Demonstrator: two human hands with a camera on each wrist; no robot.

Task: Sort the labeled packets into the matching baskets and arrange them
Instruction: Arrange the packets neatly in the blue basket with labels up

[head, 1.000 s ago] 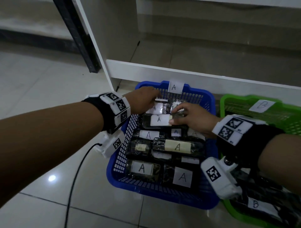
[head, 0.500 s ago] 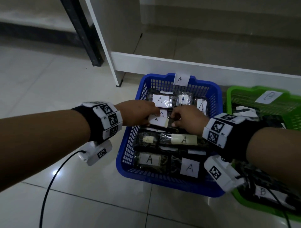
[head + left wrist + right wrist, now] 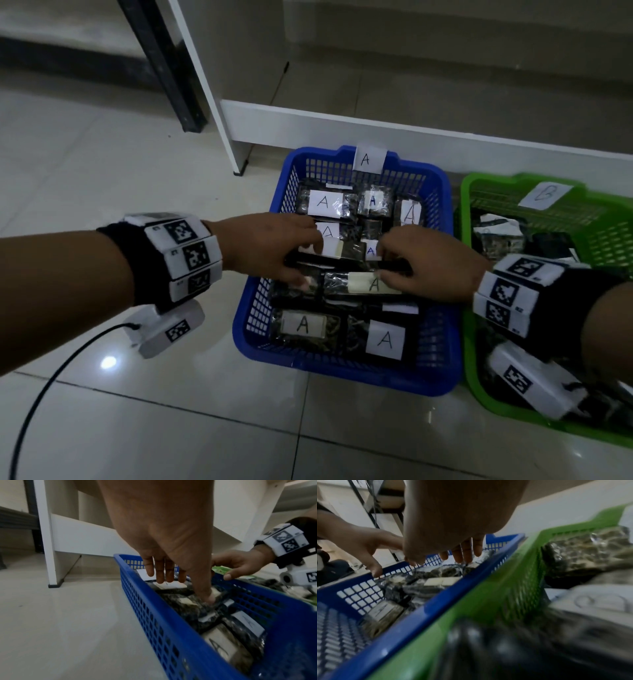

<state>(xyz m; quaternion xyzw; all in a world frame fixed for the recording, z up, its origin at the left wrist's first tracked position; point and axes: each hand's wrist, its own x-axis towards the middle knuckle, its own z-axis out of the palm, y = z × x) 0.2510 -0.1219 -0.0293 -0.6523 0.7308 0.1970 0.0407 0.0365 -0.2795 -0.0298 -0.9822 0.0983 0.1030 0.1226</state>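
Blue plastic walls the basket [image 3: 442, 274] tagged A, where both hands work over the middle row of packets [image 3: 356, 286]; the green basket [image 3: 613, 236] tagged B sits just beside it. From the head view the left hand [image 3: 270, 250] and right hand [image 3: 428, 270] rest on neighbouring packets, nothing lifted. The left wrist view shows the left thumb [image 3: 208, 596] pressing a packet with fingers nearly straight, relaxed rather than closed. The right wrist view shows the right fingertips [image 3: 467, 558] hanging loosely above the packets, gripping nothing. Best, I judge, to nudge each packet flat and label-up with light pressure, since the slippery wrap looks likely to slide.
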